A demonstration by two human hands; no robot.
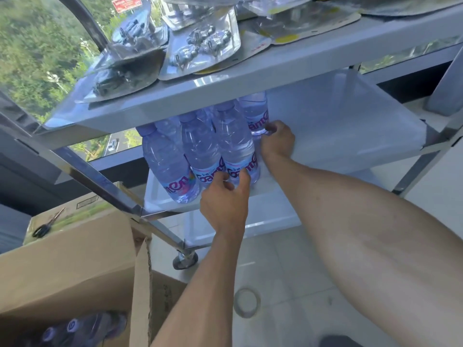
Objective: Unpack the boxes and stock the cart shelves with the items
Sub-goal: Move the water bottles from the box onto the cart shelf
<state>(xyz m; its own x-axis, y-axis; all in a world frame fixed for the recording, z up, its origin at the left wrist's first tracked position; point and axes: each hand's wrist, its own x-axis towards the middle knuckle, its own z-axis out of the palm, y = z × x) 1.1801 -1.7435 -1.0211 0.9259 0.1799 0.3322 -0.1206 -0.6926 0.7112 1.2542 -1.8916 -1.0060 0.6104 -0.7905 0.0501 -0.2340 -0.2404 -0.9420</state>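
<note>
Cardboard boxes fill the lower left; the near one holds bottles, blurred and cut off by the frame edge, and scissors lie on the far one. On the cart's middle shelf stand water bottles, their pink lettering only partly readable. The left hand curls round the front bottle's base, the right hand round a rear bottle. Blister packs crowd the top shelf.
</note>
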